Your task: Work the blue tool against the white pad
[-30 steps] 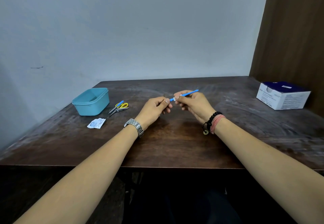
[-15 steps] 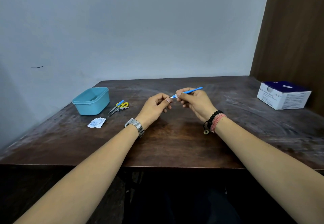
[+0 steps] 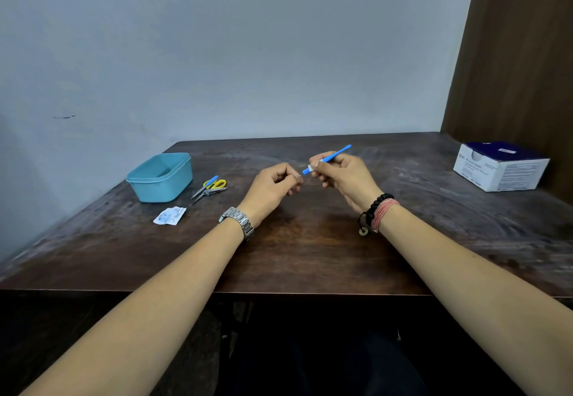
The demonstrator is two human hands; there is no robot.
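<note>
Blue-handled tool (image 3: 329, 158) sits pinched in your right hand (image 3: 344, 178) above mid-bench (image 3: 310, 259), long axis slanting down-left, tip meeting your left hand's (image 3: 273, 186) curled, pinching fingers.

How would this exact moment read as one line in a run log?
right hand: grips blue tool | left hand: pinches at its tip | teal tub, scissors, white box: on table
</note>
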